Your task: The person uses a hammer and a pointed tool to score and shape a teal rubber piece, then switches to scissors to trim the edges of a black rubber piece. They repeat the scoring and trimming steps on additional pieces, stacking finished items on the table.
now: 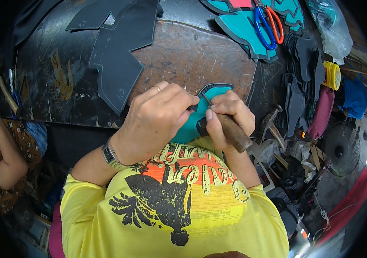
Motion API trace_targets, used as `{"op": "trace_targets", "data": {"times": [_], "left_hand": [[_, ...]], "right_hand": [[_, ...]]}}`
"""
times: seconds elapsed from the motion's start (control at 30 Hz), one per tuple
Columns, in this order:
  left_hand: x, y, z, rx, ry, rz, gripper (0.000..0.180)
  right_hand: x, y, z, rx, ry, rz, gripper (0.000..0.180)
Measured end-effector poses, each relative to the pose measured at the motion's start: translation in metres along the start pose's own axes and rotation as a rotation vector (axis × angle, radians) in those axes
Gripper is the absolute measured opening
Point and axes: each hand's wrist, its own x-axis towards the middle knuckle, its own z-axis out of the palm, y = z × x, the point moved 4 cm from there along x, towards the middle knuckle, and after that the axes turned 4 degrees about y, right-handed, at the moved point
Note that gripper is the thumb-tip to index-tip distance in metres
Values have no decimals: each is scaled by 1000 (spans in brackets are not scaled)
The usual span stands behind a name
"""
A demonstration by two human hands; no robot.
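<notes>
A teal piece of material point(190, 125) with a black folded edge lies at the table's front edge, against my yellow shirt. My left hand point(155, 114) is closed, its thumb and fingertips pinching the black border of this piece. In my right hand point(231, 112) is an awl point(233, 132) with a worn wooden handle, its thin metal shaft pointing at the border, close to my left fingertips. Whether the tip touches the material is too small to tell. My fingers and the piece's curve hide part of its edge.
Black cut pieces point(119, 56) lie on the table at left. Blue- and red-handled scissors point(266, 28) rest on teal pieces point(241, 32) at the back right. A hammer point(272, 121), stacked black pieces point(295, 86) and a yellow container point(331, 75) are at right. Another person's arm point(5, 150) is at far left.
</notes>
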Motion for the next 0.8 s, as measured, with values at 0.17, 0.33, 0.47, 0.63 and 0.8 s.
{"op": "trace_targets", "data": {"times": [0.17,0.33,0.47,0.63,0.8], "left_hand": [[1,2,2,7,12,51,20],[1,3,0,3,-27,-23,24],[2,3,-1,24,2,-35,23],[1,-2,-5,-34,35,-20,17],[-3,-4,-5,-37,34,-16,17]], "right_hand": [[0,4,-5,122,29,39,15],[-1,3,-3,86,21,12,15],[0,0,2,10,-7,-48,16],[0,-2,1,-16,-27,-47,16],[-6,8,-4,480,162,338,17]]}}
